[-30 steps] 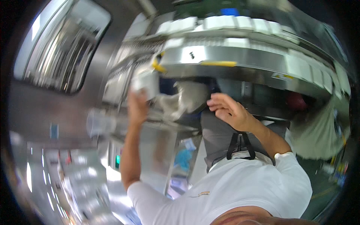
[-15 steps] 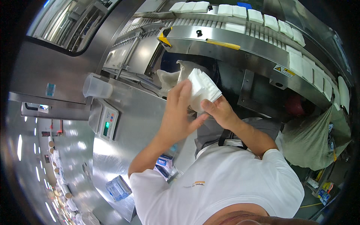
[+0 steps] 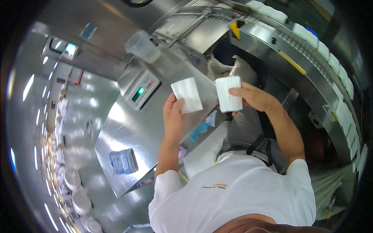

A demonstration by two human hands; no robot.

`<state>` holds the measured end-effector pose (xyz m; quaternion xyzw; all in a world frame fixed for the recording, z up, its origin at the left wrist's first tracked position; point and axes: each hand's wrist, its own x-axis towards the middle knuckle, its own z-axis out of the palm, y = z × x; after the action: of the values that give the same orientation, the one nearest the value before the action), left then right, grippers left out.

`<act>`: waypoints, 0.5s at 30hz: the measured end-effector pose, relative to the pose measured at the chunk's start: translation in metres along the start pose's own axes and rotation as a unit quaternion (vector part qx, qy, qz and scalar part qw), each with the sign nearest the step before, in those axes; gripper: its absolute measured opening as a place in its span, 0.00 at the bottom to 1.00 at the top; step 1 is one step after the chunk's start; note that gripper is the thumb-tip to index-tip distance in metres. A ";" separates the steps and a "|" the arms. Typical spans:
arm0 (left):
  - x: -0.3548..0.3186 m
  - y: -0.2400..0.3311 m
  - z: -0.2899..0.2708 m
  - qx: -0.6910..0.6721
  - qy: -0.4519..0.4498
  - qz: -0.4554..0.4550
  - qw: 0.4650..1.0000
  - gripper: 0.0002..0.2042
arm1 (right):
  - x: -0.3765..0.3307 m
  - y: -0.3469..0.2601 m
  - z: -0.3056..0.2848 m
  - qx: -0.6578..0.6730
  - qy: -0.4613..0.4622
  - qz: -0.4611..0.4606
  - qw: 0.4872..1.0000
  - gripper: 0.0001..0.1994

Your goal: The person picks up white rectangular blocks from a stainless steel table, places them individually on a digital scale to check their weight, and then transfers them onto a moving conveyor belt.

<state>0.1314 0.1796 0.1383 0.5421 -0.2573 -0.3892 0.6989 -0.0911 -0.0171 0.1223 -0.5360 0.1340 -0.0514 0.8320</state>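
Note:
My left hand point(image 3: 175, 112) pinches a thin folded white wipe point(image 3: 187, 95) by its lower left part, above the edge of the steel table. To its right, my right hand point(image 3: 252, 97) grips a thicker stack of folded white wipes point(image 3: 228, 93), with the thumb across the front and the fingers mostly hidden behind. The two pieces are apart, with a gap between them. A digital scale point(image 3: 140, 88) with a lit green display sits on the table beyond my left hand.
A clear plastic jug point(image 3: 142, 47) stands behind the scale. A blue package point(image 3: 123, 161) lies near the table's left corner. On the right, a curved roller conveyor point(image 3: 299, 64) carries several white stacks point(image 3: 305, 34). A pale bag point(image 3: 221, 66) hangs between table and conveyor.
The hands were together on one white stack. Now they are apart, my left hand holding a thin piece and my right hand the thicker stack. The view has turned toward the table.

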 end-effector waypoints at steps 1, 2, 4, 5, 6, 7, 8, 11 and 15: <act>-0.005 0.003 -0.009 -0.041 0.010 -0.003 0.999 0.21 | 0.018 -0.004 0.000 0.003 -0.010 0.001 1.000 0.23; -0.010 0.005 -0.014 -0.084 0.017 -0.006 0.996 0.21 | 0.040 -0.008 0.000 -0.013 -0.022 0.036 0.999 0.23; -0.019 0.008 -0.016 -0.143 0.018 -0.007 0.990 0.21 | 0.084 -0.012 0.007 -0.065 -0.031 0.092 0.993 0.23; -0.023 0.009 -0.013 -0.159 0.013 -0.003 0.987 0.22 | 0.105 -0.014 0.013 -0.102 -0.026 0.113 0.988 0.23; -0.027 0.009 -0.009 -0.174 0.006 0.000 0.985 0.22 | 0.123 -0.017 0.018 -0.119 -0.087 0.107 0.983 0.26; -0.029 0.009 -0.004 -0.152 0.009 0.003 0.988 0.22 | 0.135 -0.019 0.022 -0.139 -0.061 0.115 0.982 0.27; -0.032 0.009 0.003 -0.130 0.010 0.006 0.991 0.23 | 0.145 -0.020 0.027 -0.161 -0.052 0.100 0.980 0.27; -0.034 0.008 0.021 -0.137 -0.015 -0.005 0.990 0.24 | 0.152 -0.024 0.028 -0.339 0.034 0.075 0.937 0.27; -0.030 0.004 0.043 -0.169 -0.064 -0.022 0.983 0.27 | 0.135 -0.016 0.012 -0.453 0.099 -0.047 0.885 0.25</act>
<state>0.0818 0.1811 0.1563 0.3958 -0.2204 -0.4759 0.7538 0.0426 -0.0446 0.1191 -0.8521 0.1996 -0.0769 0.4777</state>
